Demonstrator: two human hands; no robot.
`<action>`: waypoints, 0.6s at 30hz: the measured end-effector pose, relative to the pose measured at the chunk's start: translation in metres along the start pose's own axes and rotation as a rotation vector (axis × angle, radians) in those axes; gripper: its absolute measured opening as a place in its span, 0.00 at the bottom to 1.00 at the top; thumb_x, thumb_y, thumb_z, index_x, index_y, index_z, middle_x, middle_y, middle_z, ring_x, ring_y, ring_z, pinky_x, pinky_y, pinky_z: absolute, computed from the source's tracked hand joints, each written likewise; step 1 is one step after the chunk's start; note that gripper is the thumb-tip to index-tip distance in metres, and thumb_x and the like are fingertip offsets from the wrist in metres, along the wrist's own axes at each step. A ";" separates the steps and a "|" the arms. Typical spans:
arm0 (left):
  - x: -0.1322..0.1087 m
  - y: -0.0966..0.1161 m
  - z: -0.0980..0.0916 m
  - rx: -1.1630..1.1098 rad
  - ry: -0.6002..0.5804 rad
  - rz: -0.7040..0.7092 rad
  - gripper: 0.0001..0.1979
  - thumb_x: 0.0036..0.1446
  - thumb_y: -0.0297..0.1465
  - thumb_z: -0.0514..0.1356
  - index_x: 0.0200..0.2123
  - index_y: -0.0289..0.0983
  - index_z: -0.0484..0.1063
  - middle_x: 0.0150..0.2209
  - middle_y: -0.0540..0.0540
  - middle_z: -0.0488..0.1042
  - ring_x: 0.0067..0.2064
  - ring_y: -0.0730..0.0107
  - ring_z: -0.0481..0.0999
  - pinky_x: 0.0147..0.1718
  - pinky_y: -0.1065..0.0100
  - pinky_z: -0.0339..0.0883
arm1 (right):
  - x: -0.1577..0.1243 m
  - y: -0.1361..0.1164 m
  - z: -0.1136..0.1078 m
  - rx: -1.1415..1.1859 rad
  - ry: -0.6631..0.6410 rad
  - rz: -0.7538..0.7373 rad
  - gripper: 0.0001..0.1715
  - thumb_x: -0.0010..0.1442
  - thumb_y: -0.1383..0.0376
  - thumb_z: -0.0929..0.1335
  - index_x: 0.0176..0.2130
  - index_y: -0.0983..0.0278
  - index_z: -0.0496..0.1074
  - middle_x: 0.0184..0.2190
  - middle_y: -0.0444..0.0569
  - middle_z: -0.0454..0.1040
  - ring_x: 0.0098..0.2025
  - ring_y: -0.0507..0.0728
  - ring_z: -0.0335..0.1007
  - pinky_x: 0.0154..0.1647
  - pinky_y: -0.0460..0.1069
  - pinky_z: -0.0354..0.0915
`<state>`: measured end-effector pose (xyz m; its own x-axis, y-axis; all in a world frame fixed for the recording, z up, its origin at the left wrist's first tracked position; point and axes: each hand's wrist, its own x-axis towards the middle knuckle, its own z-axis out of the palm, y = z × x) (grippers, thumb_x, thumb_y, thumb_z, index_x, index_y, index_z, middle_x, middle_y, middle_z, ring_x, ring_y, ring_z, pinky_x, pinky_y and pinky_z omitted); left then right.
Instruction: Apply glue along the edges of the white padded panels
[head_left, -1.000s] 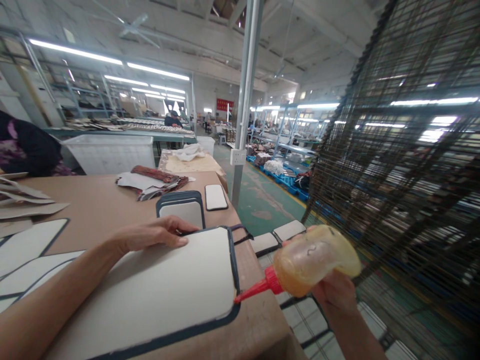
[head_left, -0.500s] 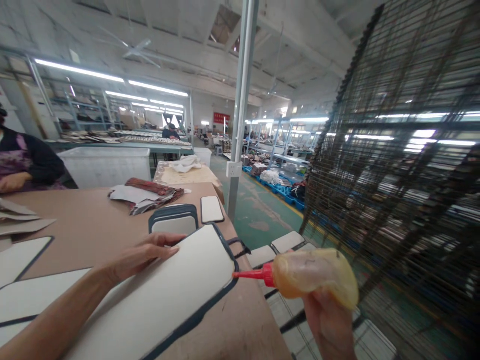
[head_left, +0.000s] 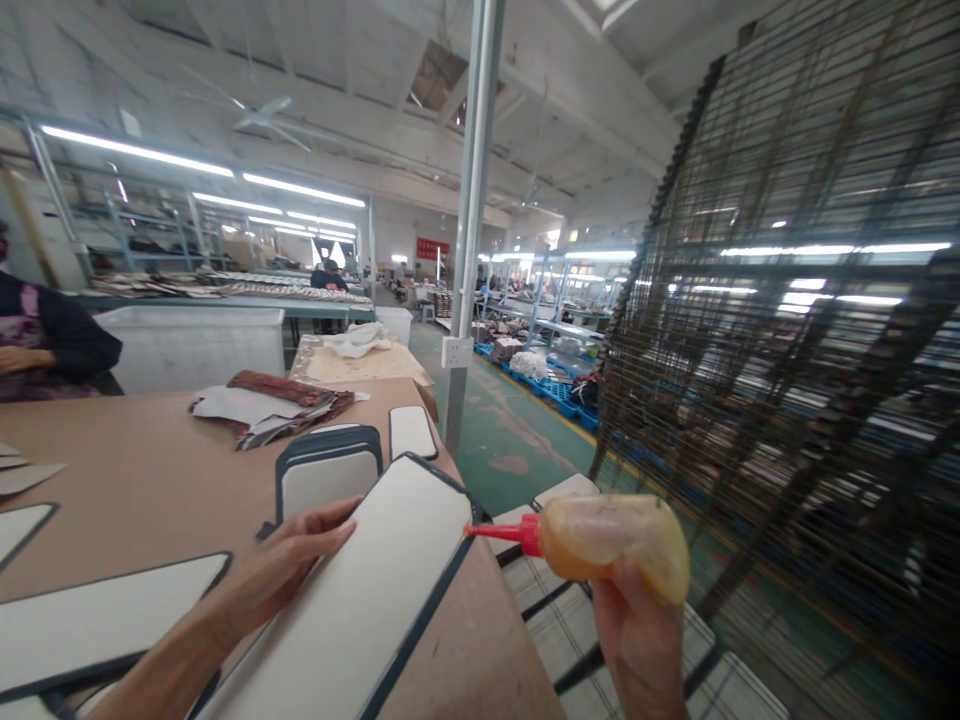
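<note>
My right hand (head_left: 637,630) is wrapped round a soft, yellowish glue bottle (head_left: 611,540) with a red nozzle. The bottle lies sideways, its tip pointing left at the right edge of a long white panel (head_left: 360,580) with dark edging. My left hand (head_left: 311,545) grips that panel by its left edge, thumb on the white face and the other fingers partly hidden. The panel is tilted above the brown table (head_left: 150,430). Behind it sits a stack of similar dark-edged panels (head_left: 330,480).
A small white panel (head_left: 411,432) lies at the table's corner, near folded patterned pieces (head_left: 270,405). More panels (head_left: 112,610) lie at left. A metal post (head_left: 466,230) stands ahead, a wire rack (head_left: 765,330) at right. A co-worker (head_left: 52,335) is at far left.
The panel has turned steeper, its far end now pointing more directly ahead. The bottle's tip has stayed at the panel's corner edge. The view has shifted slightly to the right.
</note>
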<state>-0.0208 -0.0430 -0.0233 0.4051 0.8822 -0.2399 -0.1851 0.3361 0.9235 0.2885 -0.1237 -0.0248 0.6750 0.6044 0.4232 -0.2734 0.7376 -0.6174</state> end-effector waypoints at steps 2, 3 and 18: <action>0.000 -0.004 0.002 -0.036 0.009 0.013 0.32 0.43 0.34 0.71 0.55 0.45 0.72 0.39 0.46 0.82 0.34 0.59 0.81 0.31 0.67 0.75 | 0.001 0.001 -0.001 0.008 0.006 0.012 0.26 0.44 0.65 0.78 0.45 0.60 0.75 0.37 0.46 0.80 0.39 0.57 0.78 0.41 0.48 0.74; 0.001 -0.006 0.002 -0.053 0.007 0.017 0.32 0.43 0.34 0.71 0.54 0.45 0.72 0.39 0.47 0.82 0.34 0.58 0.81 0.31 0.67 0.75 | 0.001 0.001 -0.001 0.013 0.003 0.018 0.26 0.43 0.65 0.78 0.45 0.60 0.75 0.37 0.45 0.80 0.39 0.57 0.77 0.41 0.47 0.73; -0.003 -0.019 0.004 -0.113 0.015 0.026 0.28 0.47 0.33 0.69 0.54 0.39 0.72 0.38 0.42 0.82 0.33 0.60 0.81 0.29 0.69 0.74 | -0.001 0.005 0.006 -0.021 -0.099 0.026 0.24 0.45 0.63 0.77 0.44 0.59 0.75 0.36 0.46 0.80 0.38 0.58 0.78 0.41 0.48 0.73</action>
<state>-0.0147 -0.0529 -0.0387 0.3853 0.8957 -0.2219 -0.2950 0.3474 0.8901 0.2826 -0.1186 -0.0245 0.5962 0.6511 0.4698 -0.2746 0.7152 -0.6427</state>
